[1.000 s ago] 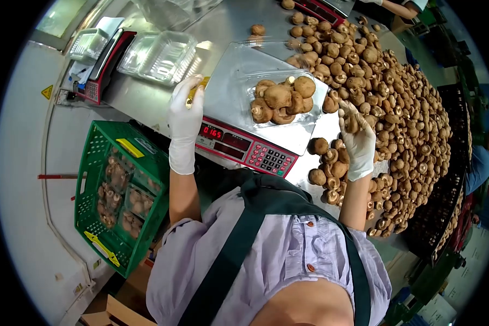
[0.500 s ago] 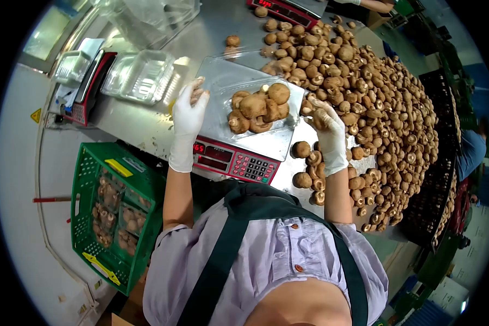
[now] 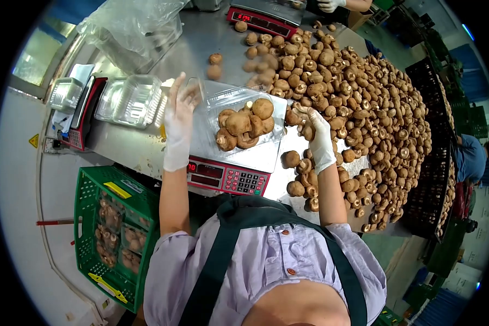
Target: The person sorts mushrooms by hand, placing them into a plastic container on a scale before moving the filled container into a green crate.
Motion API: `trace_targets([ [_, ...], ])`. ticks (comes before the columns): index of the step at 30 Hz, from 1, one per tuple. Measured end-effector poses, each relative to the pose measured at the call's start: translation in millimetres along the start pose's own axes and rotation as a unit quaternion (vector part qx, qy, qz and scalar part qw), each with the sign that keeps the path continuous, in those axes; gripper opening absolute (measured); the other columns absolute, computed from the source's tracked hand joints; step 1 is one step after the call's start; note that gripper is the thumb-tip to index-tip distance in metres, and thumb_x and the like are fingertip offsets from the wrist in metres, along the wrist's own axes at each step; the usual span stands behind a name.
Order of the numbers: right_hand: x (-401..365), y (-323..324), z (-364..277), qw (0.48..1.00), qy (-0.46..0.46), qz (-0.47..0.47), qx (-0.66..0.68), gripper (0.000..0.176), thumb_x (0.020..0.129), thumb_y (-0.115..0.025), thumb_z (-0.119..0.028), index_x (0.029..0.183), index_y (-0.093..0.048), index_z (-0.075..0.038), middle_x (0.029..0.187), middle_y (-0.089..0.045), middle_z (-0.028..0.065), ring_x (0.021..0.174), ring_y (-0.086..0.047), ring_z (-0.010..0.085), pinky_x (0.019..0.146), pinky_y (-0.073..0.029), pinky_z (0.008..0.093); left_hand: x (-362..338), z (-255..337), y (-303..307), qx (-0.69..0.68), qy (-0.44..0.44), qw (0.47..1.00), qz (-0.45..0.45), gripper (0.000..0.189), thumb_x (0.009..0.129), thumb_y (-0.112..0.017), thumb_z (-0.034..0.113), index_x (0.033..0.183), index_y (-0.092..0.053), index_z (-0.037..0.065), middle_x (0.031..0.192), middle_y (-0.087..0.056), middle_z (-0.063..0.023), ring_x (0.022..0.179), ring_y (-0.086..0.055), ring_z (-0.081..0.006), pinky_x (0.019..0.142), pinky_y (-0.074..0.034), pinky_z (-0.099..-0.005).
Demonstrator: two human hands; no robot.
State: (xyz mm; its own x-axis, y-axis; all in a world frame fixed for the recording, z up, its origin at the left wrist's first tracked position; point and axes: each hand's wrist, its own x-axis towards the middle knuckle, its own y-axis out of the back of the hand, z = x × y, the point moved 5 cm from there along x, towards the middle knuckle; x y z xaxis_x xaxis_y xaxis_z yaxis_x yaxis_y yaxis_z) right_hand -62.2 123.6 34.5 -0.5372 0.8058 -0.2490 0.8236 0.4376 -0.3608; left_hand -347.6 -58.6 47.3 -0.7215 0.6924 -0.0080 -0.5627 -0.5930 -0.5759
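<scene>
As the red-framed scale [image 3: 244, 158] sits by the near edge of the table [image 3: 133, 144], its keypad faces the person's apron [image 3: 250, 212], and a green crate [image 3: 152, 217] holding packed trays [image 3: 130, 239] stands at eight o'clock from it. On the scale's plate lies a clear tray [image 3: 239, 146] with a cluster of mushrooms [image 3: 239, 124], between the two grips. From that tray, the left grip [image 3: 179, 118] is at nine o'clock, fingers spread and released, just beside the clear plastic; I cannot tell whether they touch. At three o'clock the right grip [image 3: 319, 136] curls around a mushroom [image 3: 308, 132], near the tray. Beyond, a large heap of mushrooms [image 3: 358, 108] spreads from one to four o'clock. Farther off, a second scale [image 3: 263, 23] stands at twelve, a co-worker's gloved hand [image 3: 330, 5] at one.
</scene>
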Motion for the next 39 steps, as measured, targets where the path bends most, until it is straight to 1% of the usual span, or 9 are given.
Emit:
trace_targets([
  [2, -4, -1, -1, 0.995, -0.011, -0.026, -0.098, 0.028, 0.09, -0.052, -0.024, 0.108, -0.058, -0.003, 0.084, -0.061, 0.0025, 0.062, -0.053, 0.0076, 0.055, -0.044, 0.0206, -23, 6, -7, 0.085, -0.077, 0.951, -0.288, 0.048, 0.087, -0.053, 0.036, 0.125, -0.047, 0.007, 0.116, -0.055, -0.0147, 0.117, -0.045, -0.0207, 0.097, -0.034, -0.0376],
  [4, -12, -13, -10, 0.993, -0.006, -0.03, -0.116, 0.031, 0.089, -0.054, -0.026, 0.111, -0.057, -0.004, 0.08, -0.06, 0.0007, 0.058, -0.05, 0.0059, 0.053, -0.041, 0.02, -65, 12, -31, 0.521, -0.106, 0.829, -0.173, 0.037, 0.081, -0.062, 0.021, 0.114, -0.056, 0.007, 0.109, -0.058, -0.011, 0.112, -0.048, -0.0214, 0.092, -0.039, -0.0358],
  [6, -17, -22, -4, 0.958, -0.079, -0.082, -0.261, 0.031, 0.087, -0.059, -0.025, 0.109, -0.057, -0.004, 0.079, -0.06, -0.0003, 0.056, -0.049, 0.0049, 0.052, -0.04, 0.0193, -91, 9, -38, 0.61, -0.23, 0.746, -0.138, 0.039, 0.071, -0.068, 0.011, 0.108, -0.058, 0.006, 0.107, -0.057, -0.0123, 0.111, -0.049, -0.0259, 0.092, -0.039, -0.037],
  [8, -21, -29, 7, 0.931, -0.106, -0.108, -0.331, 0.023, 0.086, -0.06, -0.018, 0.103, -0.058, -0.003, 0.075, -0.059, -0.0001, 0.051, -0.044, 0.0031, 0.045, -0.034, 0.0169, -115, 10, -39, 0.576, -0.243, 0.78, 0.015, 0.046, 0.073, -0.07, 0.013, 0.115, -0.053, 0.005, 0.113, -0.053, -0.0145, 0.11, -0.049, -0.0281, 0.092, -0.039, -0.0359],
  [15, -26, -28, 30, 0.949, -0.147, -0.161, -0.227, 0.013, 0.083, -0.062, -0.009, 0.093, -0.056, -0.002, 0.071, -0.057, -0.0004, 0.057, -0.051, 0.0051, 0.049, -0.038, 0.016, -132, -35, -4, 0.288, 0.136, 0.943, 0.101, 0.033, 0.087, -0.058, 0.013, 0.113, -0.045, 0.0, 0.074, -0.059, -0.0065, 0.053, -0.053, -0.0074, 0.045, -0.042, -0.0183],
  [24, -36, -23, 34, 0.94, -0.063, -0.109, -0.317, 0.007, 0.079, -0.057, 0.0, 0.085, -0.054, -0.002, 0.068, -0.052, -0.0036, 0.058, -0.048, 0.0054, 0.053, -0.038, 0.0183, -132, -54, -2, 0.169, 0.082, 0.977, 0.102, 0.022, 0.086, -0.048, -0.001, 0.108, -0.044, 0.0, 0.07, -0.056, -0.0039, 0.05, -0.053, -0.0087, 0.042, -0.042, -0.0208],
  [32, -79, -94, 39, 0.963, -0.038, -0.203, -0.172, 0.017, 0.08, -0.055, 0.002, 0.091, -0.046, -0.007, 0.072, -0.057, 0.0034, 0.051, -0.049, 0.0064, 0.042, -0.034, 0.0146, -140, 8, 39, 0.159, -0.109, 0.976, 0.105, 0.055, 0.084, -0.062, 0.03, 0.129, -0.042, 0.005, 0.104, -0.055, -0.0049, 0.09, -0.051, -0.0084, 0.068, -0.043, -0.0207],
  [34, -97, -126, 47, 0.949, -0.032, -0.233, -0.209, 0.017, 0.081, -0.055, 0.001, 0.092, -0.046, -0.008, 0.074, -0.058, 0.0032, 0.053, -0.05, 0.006, 0.043, -0.035, 0.0151, -151, 17, 25, -0.195, -0.066, 0.977, 0.053, 0.07, 0.083, -0.062, 0.033, 0.139, -0.025, 0.014, 0.128, -0.042, -0.0074, 0.115, -0.046, -0.0197, 0.09, -0.046, -0.0351],
  [39, -133, -204, 77, 0.847, 0.03, -0.43, -0.31, 0.023, 0.079, -0.063, 0.0, 0.1, -0.052, -0.002, 0.089, -0.065, 0.0056, 0.078, -0.059, 0.0065, 0.068, -0.047, 0.0196, -178, 27, 78, -0.282, -0.13, 0.937, 0.158, 0.058, 0.086, -0.054, 0.03, 0.136, -0.028, 0.015, 0.132, -0.039, -0.0101, 0.121, -0.042, -0.0247, 0.098, -0.041, -0.042],
])
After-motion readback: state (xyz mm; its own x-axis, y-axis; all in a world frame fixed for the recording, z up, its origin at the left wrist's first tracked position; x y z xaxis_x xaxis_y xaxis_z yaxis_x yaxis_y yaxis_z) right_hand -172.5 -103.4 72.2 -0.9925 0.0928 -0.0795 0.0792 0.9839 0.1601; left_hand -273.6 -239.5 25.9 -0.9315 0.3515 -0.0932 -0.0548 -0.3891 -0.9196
